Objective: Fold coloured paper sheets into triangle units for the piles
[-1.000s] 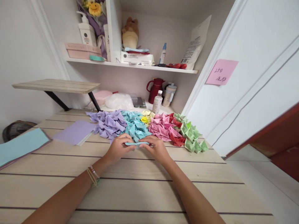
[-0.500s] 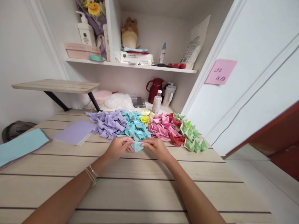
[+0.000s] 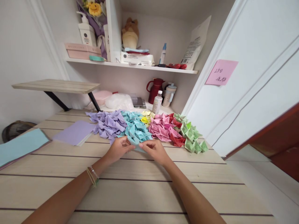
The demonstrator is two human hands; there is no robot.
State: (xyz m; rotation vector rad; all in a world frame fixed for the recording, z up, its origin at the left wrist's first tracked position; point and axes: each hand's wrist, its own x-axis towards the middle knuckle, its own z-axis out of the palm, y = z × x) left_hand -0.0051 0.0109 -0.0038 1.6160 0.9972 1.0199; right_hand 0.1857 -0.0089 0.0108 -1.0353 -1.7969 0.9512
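Seemingly well along: folded pieces (image 3: 161, 129) lie heaped by colour, left hand (image 3: 119, 148) and right hand (image 3: 154, 150) pinch one half-folded blue piece (image 3: 138, 145), flat sheets (image 3: 74, 132) lie unfolded.

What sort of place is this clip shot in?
Probably a home nook used as a craft desk: a wooden table heaped with folded paper pieces, a shelf of toiletries with a plush toy, and a red jug.

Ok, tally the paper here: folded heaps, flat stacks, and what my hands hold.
Folded heaps, 6: purple heap, blue heap, yellow heap, pink heap, red heap, green heap
Flat stacks, 2: purple stack, blue stack
Held blue piece, left hand and right hand: 1
Total: 9
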